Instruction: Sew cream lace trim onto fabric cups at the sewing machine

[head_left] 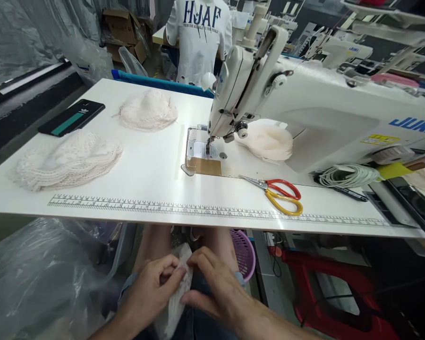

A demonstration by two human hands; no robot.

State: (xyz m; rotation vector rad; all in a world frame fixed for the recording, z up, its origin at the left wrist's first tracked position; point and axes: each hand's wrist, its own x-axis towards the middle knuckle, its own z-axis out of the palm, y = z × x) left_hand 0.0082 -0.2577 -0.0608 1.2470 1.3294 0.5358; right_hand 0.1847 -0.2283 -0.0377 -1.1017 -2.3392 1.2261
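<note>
Below the table edge, over my lap, my left hand [152,288] and my right hand [214,285] both pinch a small white lace fabric piece [179,290]. The piece hangs between my fingers, its lower part partly hidden by them. On the white sewing table [156,160] above lie two piles of similar lace pieces: one at the near left [67,160], one farther back [148,111]. A white Juki sewing machine [304,108] stands at the right, its needle [208,146] over the metal plate. Pale pink cup pieces [269,139] rest beneath the machine arm.
Red-and-yellow scissors [281,193] lie near the table's front edge by a printed ruler strip [163,208]. A black phone [72,117] sits at the far left. A coiled white cord [349,175] lies right. A purple basket [243,252] and red stool [326,288] stand under the table. A person in a white shirt [200,38] stands behind.
</note>
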